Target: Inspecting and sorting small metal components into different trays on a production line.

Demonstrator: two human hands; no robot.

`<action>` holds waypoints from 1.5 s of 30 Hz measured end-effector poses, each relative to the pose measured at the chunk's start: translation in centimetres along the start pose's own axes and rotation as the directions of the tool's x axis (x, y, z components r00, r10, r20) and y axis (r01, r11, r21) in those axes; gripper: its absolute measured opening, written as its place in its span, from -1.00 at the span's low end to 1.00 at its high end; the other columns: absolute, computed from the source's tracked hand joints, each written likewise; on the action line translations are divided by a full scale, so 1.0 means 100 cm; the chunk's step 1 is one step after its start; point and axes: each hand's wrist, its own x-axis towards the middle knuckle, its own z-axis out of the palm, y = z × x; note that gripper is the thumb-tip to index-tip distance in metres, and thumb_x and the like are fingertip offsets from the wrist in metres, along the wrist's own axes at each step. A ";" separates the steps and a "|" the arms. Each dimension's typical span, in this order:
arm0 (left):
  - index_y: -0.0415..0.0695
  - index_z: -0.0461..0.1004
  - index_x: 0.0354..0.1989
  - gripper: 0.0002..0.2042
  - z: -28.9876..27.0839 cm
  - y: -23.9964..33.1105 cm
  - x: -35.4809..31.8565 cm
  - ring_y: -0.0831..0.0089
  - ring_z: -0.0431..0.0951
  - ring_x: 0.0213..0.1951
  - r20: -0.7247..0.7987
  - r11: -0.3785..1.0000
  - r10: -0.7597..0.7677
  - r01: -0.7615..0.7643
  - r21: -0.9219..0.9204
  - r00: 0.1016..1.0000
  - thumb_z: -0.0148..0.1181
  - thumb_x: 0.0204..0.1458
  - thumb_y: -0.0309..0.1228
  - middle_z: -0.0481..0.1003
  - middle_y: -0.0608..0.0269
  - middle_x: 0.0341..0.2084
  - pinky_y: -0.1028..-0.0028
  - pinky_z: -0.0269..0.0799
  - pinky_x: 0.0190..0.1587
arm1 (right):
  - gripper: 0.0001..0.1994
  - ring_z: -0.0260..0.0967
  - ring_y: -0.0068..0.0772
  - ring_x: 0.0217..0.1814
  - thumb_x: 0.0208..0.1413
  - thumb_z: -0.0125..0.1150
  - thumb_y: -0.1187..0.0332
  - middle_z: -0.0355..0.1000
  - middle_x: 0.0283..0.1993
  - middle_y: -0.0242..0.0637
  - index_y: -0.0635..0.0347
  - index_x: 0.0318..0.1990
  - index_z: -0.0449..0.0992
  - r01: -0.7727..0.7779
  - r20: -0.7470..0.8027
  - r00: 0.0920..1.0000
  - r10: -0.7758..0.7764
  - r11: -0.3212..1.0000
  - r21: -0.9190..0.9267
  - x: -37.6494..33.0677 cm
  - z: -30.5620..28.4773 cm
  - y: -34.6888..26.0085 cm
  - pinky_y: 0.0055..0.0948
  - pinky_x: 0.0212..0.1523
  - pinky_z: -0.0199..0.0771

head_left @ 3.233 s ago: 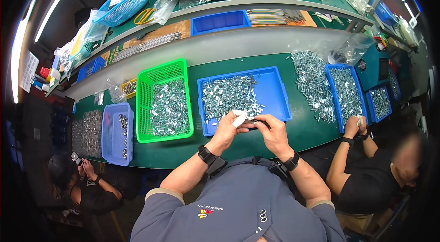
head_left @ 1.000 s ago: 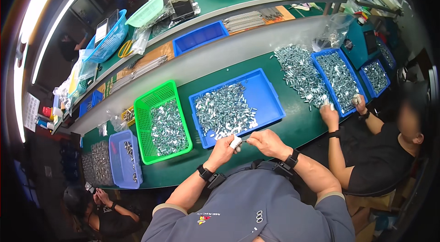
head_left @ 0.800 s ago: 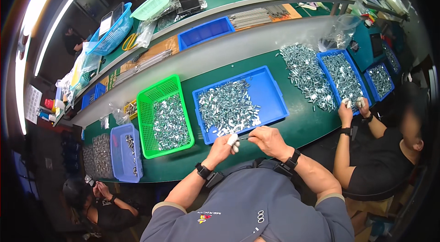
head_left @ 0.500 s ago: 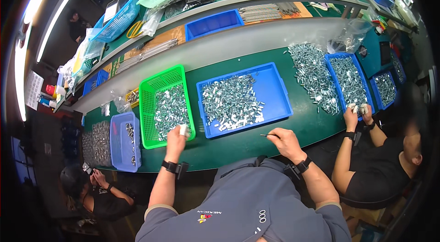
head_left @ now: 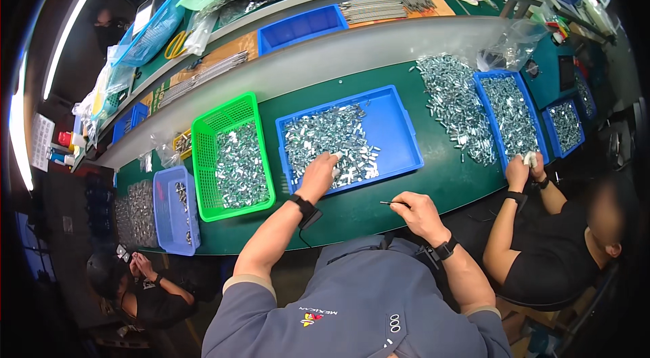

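My left hand [head_left: 319, 176] reaches over the near edge of a blue tray [head_left: 395, 129], its fingertips down among small shiny metal parts [head_left: 330, 133]. White coverings show at those fingertips. The fingers are bent together, and what lies between them is hidden. Over the green table, just in front of the tray, my right hand [head_left: 421, 214] is closed around a thin dark rod-like tool [head_left: 385, 203], whose tip points left. A bright green basket [head_left: 200, 148] holding similar metal parts [head_left: 242, 167] stands left of the tray.
A loose heap of metal parts [head_left: 455, 107] lies right of the tray. Beyond it, a co-worker's hands [head_left: 525, 167] are at another blue tray [head_left: 537, 124]. A paler blue tray [head_left: 160, 207] stands left. Another person [head_left: 145, 277] sits at lower left. A shelf [head_left: 406, 36] runs behind.
My left hand has moved right, from the green basket's near edge into the blue tray. The white thing seen at its fingers is now mostly hidden. My right hand keeps the tool nearly in place.
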 end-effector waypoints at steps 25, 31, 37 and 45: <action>-0.23 0.58 -0.11 -0.87 -0.058 0.064 -0.038 0.59 0.59 -0.20 0.139 0.611 -0.231 0.255 -0.749 0.963 0.31 0.22 -0.50 0.62 0.30 -0.28 0.48 0.53 -0.11 | -0.83 0.50 -0.56 -0.31 0.27 0.23 0.46 0.58 -0.34 -0.30 0.35 -0.07 0.61 0.035 -0.039 0.999 -0.025 0.956 0.291 0.042 0.033 -0.020 -0.50 -0.26 0.48; -0.23 0.60 -0.04 -0.82 -0.073 0.071 -0.054 0.55 0.61 -0.20 0.110 0.657 -0.167 0.194 -0.728 0.980 0.30 0.22 -0.50 0.63 0.28 -0.26 0.47 0.53 -0.09 | -0.85 0.48 -0.59 -0.32 0.28 0.23 0.47 0.57 -0.35 -0.32 0.34 -0.08 0.62 0.082 -0.005 0.996 -0.084 0.957 0.277 0.049 0.046 -0.034 -0.53 -0.27 0.47; -0.24 0.60 -0.04 -0.83 -0.073 0.071 -0.060 0.56 0.61 -0.19 0.098 0.613 -0.149 0.169 -0.771 0.984 0.29 0.23 -0.50 0.64 0.28 -0.24 0.48 0.54 -0.07 | -0.85 0.44 -0.62 -0.35 0.29 0.24 0.44 0.54 -0.39 -0.35 0.32 -0.10 0.62 0.124 0.032 0.990 -0.134 0.969 0.215 0.050 0.047 -0.037 -0.53 -0.31 0.44; -0.23 0.59 -0.03 -0.83 -0.058 0.066 -0.061 0.56 0.61 -0.19 0.128 0.458 -0.172 0.195 -0.867 0.977 0.29 0.24 -0.51 0.64 0.31 -0.23 0.48 0.54 -0.07 | -0.82 0.30 -0.64 -0.47 0.35 0.18 0.37 0.46 -0.47 -0.39 0.31 -0.22 0.58 -0.074 0.127 0.991 0.048 0.975 0.210 0.047 0.046 -0.041 -0.52 -0.43 0.31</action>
